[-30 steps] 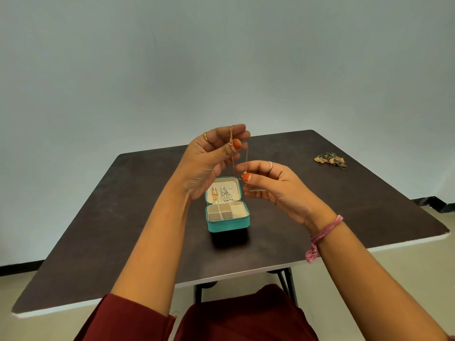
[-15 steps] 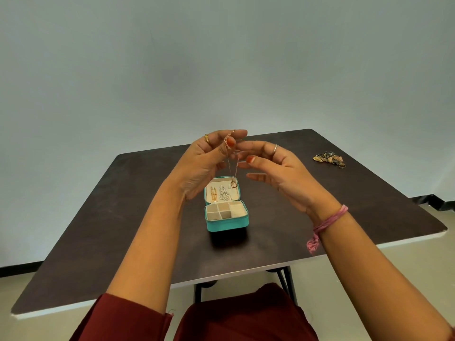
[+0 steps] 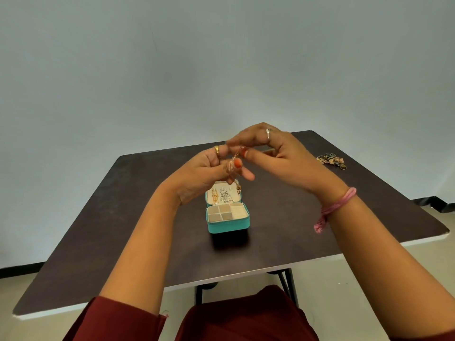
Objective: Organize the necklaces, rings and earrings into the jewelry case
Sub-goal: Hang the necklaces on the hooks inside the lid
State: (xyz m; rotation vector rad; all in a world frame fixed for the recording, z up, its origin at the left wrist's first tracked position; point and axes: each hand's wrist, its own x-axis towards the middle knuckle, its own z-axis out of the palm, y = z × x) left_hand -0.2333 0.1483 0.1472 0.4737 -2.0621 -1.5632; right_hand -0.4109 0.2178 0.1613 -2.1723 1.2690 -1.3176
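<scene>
A small teal jewelry case [image 3: 227, 225] stands open in the middle of the dark table [image 3: 123, 217]. A gold piece and a silver piece hang inside its raised lid; its tray compartments look bare. Above the lid, my left hand [image 3: 204, 173] pinches a thin gold necklace chain [image 3: 232, 166] between thumb and fingers. The chain's lower end dangles by the lid's right edge. My right hand [image 3: 275, 156] is against the left one, its thumb and fingertips on the chain's upper part. A loose pile of jewelry [image 3: 332, 160] lies at the far right of the table.
The table's white-edged front rim runs just before my lap, with black metal legs below. A plain grey wall stands behind the table. Pale floor shows on both sides.
My right hand rose from below the left hand and closed in on it at the chain's top. The hanging length of chain has become shorter, gathered between my fingers.
</scene>
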